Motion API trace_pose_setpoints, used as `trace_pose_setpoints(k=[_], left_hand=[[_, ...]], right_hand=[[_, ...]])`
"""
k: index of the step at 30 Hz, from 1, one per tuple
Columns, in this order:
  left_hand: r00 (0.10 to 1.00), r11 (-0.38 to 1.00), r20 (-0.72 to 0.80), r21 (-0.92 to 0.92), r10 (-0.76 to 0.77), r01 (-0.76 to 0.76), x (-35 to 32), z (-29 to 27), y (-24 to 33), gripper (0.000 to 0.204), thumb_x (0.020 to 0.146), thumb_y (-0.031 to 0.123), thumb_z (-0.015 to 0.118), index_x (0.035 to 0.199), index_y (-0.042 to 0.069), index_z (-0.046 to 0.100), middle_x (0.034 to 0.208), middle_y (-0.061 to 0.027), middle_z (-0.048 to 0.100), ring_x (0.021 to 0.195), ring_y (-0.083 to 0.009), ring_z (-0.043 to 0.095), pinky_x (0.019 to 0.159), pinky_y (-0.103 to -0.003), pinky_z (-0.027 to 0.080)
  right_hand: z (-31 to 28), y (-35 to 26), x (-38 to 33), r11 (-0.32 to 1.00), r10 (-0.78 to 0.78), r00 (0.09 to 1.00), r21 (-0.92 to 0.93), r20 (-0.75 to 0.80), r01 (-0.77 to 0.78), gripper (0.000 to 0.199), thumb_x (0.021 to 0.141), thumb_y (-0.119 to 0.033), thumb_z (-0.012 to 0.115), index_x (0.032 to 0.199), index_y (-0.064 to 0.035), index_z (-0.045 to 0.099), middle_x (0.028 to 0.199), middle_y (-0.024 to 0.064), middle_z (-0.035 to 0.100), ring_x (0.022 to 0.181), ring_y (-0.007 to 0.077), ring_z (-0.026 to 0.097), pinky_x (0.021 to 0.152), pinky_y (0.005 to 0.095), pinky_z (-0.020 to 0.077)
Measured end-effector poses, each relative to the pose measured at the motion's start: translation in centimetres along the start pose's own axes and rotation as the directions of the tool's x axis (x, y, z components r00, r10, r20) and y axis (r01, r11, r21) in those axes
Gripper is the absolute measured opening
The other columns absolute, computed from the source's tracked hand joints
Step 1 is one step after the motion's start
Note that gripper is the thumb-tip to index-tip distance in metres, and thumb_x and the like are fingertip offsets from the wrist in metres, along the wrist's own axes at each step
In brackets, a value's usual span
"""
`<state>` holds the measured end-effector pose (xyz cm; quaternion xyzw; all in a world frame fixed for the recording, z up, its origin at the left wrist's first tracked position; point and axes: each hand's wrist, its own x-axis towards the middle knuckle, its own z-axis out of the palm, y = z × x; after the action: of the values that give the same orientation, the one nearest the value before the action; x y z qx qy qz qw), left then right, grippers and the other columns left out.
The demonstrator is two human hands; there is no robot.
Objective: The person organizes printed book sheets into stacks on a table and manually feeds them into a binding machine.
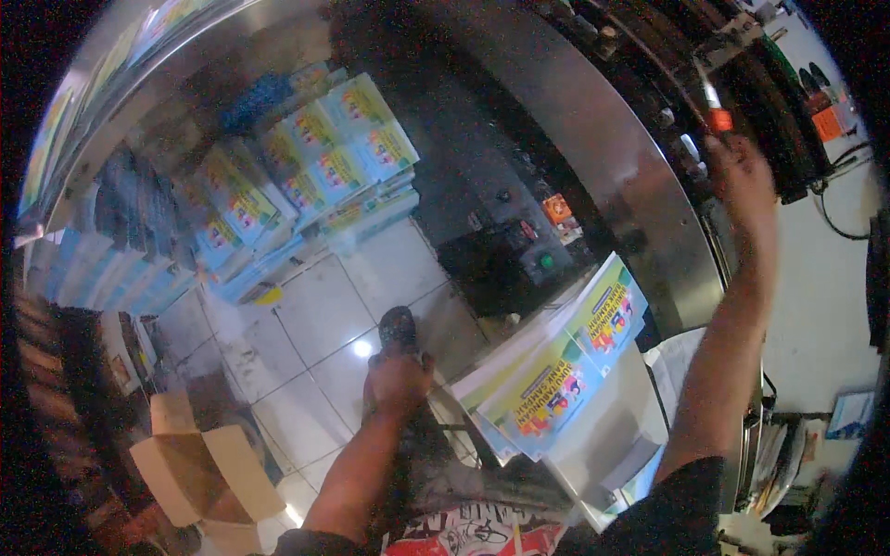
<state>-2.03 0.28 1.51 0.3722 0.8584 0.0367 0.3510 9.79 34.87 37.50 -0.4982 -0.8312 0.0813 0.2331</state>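
My right hand [742, 176] reaches out to the far right, its fingers closed round a slim tool with an orange band and a pale tip [718, 113]. The tool is held over the dark metal bars of a machine [686, 83]; its exact kind is unclear. Lower and nearer the middle, my left hand [400, 382] hangs above the tiled floor with its fingers curled in. What it may hold is hidden. Just beyond it shows a dark rounded thing [397, 326], perhaps a shoe. Between my arms lie printed yellow, green and blue sheets [556, 371] on a pale surface.
Stacks of the same printed sheets [338, 153] stand on the floor beyond, with more bundles [120, 264] at left. An open cardboard box [204, 473] sits at lower left. A curved metal edge [640, 157] borders the machine, above a control panel with a green button [546, 261].
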Motion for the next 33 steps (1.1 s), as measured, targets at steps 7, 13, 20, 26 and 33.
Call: trace_pose_setpoints(k=[7, 13, 20, 26, 33], left_hand=[[0.99, 0.995, -0.125, -0.065, 0.072, -0.081, 0.5, 1.2, -0.1, 0.057, 0.085, 0.051, 0.05, 0.116, 0.004, 0.06, 0.117, -0.0201, 0.058, 0.1, -0.0344, 0.06, 0.089, -0.049, 0.042], [0.991, 0.999, -0.125, -0.015, 0.042, -0.044, 0.4, 1.3, -0.6, 0.052, 0.082, 0.052, 0.055, 0.105, 0.006, 0.064, 0.1, -0.018, 0.065, 0.095, -0.0347, 0.062, 0.086, -0.047, 0.044], [0.991, 1.0, -0.134, -0.01, 0.023, -0.025, 0.8, 1.5, -0.7, 0.052, 0.084, 0.051, 0.051, 0.104, 0.004, 0.065, 0.106, -0.0197, 0.063, 0.095, -0.0353, 0.061, 0.085, -0.047, 0.045], [0.982, 0.999, -0.187, -0.028, 0.024, -0.03, 0.9, 1.9, -0.7, 0.053, 0.086, 0.05, 0.05, 0.103, 0.002, 0.065, 0.105, -0.021, 0.063, 0.091, -0.036, 0.062, 0.085, -0.047, 0.044], [0.993, 1.0, -0.119, 0.002, 0.018, -0.018, 0.9, 1.8, -0.9, 0.059, 0.084, 0.056, 0.047, 0.096, 0.002, 0.069, 0.098, -0.0208, 0.065, 0.097, -0.0341, 0.06, 0.088, -0.045, 0.043]], right_hand=[[12.6, 1.7, -0.7, -0.135, 0.143, 0.869, 0.879, 0.473, -0.456, 0.018, 0.093, -0.021, 0.053, 0.106, -0.0089, 0.057, 0.096, 0.009, 0.062, 0.09, 0.0267, 0.06, 0.084, 0.0571, 0.0467], [13.9, 1.7, 1.5, -0.275, 0.157, 0.915, 0.906, 0.372, -0.321, 0.022, 0.092, -0.019, 0.051, 0.11, -0.0082, 0.053, 0.111, 0.0114, 0.057, 0.104, 0.0317, 0.055, 0.093, 0.0655, 0.0387], [14.5, 1.1, 1.7, -0.343, 0.148, 0.921, 0.892, 0.36, -0.294, 0.024, 0.091, -0.02, 0.051, 0.11, -0.0046, 0.051, 0.116, 0.0158, 0.052, 0.108, 0.0363, 0.053, 0.096, 0.0705, 0.0335], [15.3, 1.2, 0.7, -0.313, 0.18, 0.925, 0.911, 0.334, -0.268, 0.028, 0.09, -0.022, 0.053, 0.11, -0.0028, 0.051, 0.115, 0.0166, 0.052, 0.109, 0.0365, 0.052, 0.096, 0.0706, 0.035], [14.6, 3.2, 2.9, -0.331, 0.106, 0.938, 0.901, 0.331, -0.28, 0.025, 0.092, -0.023, 0.053, 0.109, -0.0038, 0.053, 0.109, 0.0144, 0.055, 0.105, 0.0359, 0.055, 0.095, 0.0696, 0.0375]])
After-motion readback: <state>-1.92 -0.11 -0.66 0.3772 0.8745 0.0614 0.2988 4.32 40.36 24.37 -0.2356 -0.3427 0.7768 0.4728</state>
